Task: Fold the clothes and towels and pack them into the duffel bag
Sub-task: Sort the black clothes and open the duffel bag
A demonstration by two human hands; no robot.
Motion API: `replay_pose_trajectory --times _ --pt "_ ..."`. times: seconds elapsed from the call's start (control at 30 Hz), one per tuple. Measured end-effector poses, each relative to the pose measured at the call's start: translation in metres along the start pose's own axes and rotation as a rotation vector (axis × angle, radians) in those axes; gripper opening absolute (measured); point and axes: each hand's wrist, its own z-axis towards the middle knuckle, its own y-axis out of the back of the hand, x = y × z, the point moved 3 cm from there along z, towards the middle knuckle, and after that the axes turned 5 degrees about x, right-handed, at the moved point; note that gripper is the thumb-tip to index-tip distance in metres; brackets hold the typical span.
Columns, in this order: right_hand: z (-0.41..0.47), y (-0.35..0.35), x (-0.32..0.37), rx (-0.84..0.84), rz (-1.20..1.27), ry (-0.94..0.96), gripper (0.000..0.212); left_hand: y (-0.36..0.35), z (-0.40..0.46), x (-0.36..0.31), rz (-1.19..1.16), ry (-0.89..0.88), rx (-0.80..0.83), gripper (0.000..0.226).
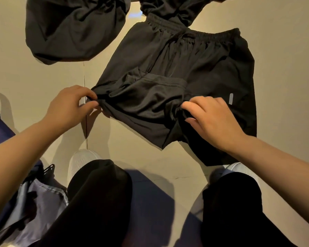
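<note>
A pair of black shorts (194,68) lies spread on the pale floor (284,50), waistband away from the person, one leg doubled over on itself. The left hand (68,104) pinches the bunched hem at the shorts' left edge between thumb and fingers; the right hand (209,120) grips gathered fabric near the crotch, fingers curled into the cloth. The material is thin and slightly glossy, with an elastic waistband, a drawcord and a small grey tab on one leg. Another dark garment (73,31) sits crumpled just beyond. A navy duffel bag (25,202) rests beside the person's left leg.
</note>
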Motion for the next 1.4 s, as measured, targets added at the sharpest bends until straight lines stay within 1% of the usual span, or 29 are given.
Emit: replay_pose_trajectory --times 0.07,0.13,0.17,0.2,0.3,0.4,0.5,0.57,0.6,0.63,0.67,0.7,0.73,0.77,0.83,0.87,0.93,1.03,1.1,1.13,1.17,1.23,1.27,1.3,1.33,1.37,1.4 --pt "0.005 -0.002 0.002 0.034 -0.078 0.083 0.039 -0.005 0.005 -0.003 -0.081 0.052 -0.004 0.021" --pt "0.012 -0.004 0.006 0.081 -0.121 0.166 0.028 -0.007 0.006 -0.004 -0.112 0.078 0.012 0.022" --pt "0.017 -0.002 0.007 0.095 -0.112 0.178 0.021 -0.006 0.005 -0.003 -0.125 0.091 0.011 0.022" --pt "0.022 0.004 0.007 0.106 -0.084 0.173 0.019 -0.005 0.005 0.0 -0.132 0.103 0.004 0.023" --pt "0.021 0.019 0.001 0.119 -0.061 0.178 0.029 -0.001 0.001 0.011 -0.078 0.083 0.005 0.024" --pt "0.006 0.024 -0.012 0.098 -0.059 0.101 0.039 -0.002 -0.004 0.022 0.013 0.016 0.046 0.023" --pt "-0.006 0.018 -0.017 0.107 -0.002 0.001 0.046 -0.006 -0.008 0.022 0.029 -0.019 0.055 0.021" --pt "-0.009 0.015 -0.014 0.072 0.028 -0.028 0.047 -0.007 -0.008 0.021 0.012 -0.011 0.04 0.02" --pt "-0.009 0.014 -0.009 0.031 0.038 -0.018 0.042 -0.008 -0.007 0.02 0.001 -0.007 0.035 0.019" --pt "-0.01 0.014 -0.004 -0.01 0.023 0.032 0.033 -0.009 -0.006 0.02 -0.008 -0.001 0.034 0.019" --pt "-0.01 0.011 0.002 -0.017 -0.027 0.118 0.025 -0.009 -0.005 0.02 -0.015 0.005 0.034 0.02" --pt "-0.012 0.006 0.007 0.017 -0.089 0.213 0.024 -0.01 -0.004 0.018 -0.016 0.01 0.036 0.02" --pt "-0.013 0.001 0.009 0.07 -0.137 0.281 0.025 -0.011 -0.003 0.017 -0.014 0.016 0.032 0.021" --pt "-0.013 -0.005 0.007 0.113 -0.163 0.299 0.031 -0.011 -0.001 0.016 -0.016 0.029 0.024 0.022" --pt "-0.011 -0.011 -0.001 0.138 -0.189 0.231 0.046 -0.012 0.002 0.015 -0.045 0.076 0.004 0.023" --pt "-0.01 -0.013 -0.005 0.133 -0.199 0.189 0.049 -0.012 0.004 0.015 -0.059 0.1 0.001 0.023" --pt "-0.004 -0.013 -0.011 0.122 -0.246 0.173 0.042 -0.013 0.007 0.015 -0.071 0.126 0.009 0.024" --pt "0.012 -0.009 -0.013 0.119 -0.266 0.193 0.023 -0.013 0.009 0.015 -0.085 0.139 0.027 0.026" --pt "0.02 -0.004 -0.01 0.118 -0.141 0.144 0.017 -0.011 0.009 0.014 -0.093 0.144 0.031 0.028" --pt "0.022 0.001 -0.01 0.122 0.0 0.086 0.016 -0.01 0.008 0.014 -0.09 0.135 0.029 0.028" --pt "0.022 0.008 -0.01 0.127 0.187 0.005 0.014 -0.01 0.007 0.014 -0.081 0.117 0.025 0.028" --pt "0.015 0.025 -0.015 0.169 0.639 -0.185 0.011 -0.008 0.004 0.02 -0.048 0.067 0.02 0.028" --pt "0.01 0.034 -0.018 0.198 0.843 -0.263 0.012 -0.006 0.001 0.023 -0.013 0.029 0.031 0.028" --pt "0.003 0.042 -0.02 0.222 0.98 -0.302 0.014 -0.004 -0.002 0.025 0.044 -0.032 0.059 0.031" --pt "-0.002 0.049 -0.021 0.238 1.01 -0.29 0.016 -0.003 -0.006 0.025 0.118 -0.113 0.108 0.034" --pt "-0.006 0.054 -0.021 0.257 0.952 -0.254 0.016 -0.002 -0.01 0.025 0.197 -0.196 0.16 0.037" --pt "-0.008 0.056 -0.019 0.287 0.837 -0.214 0.013 -0.001 -0.014 0.025 0.26 -0.253 0.199 0.038"
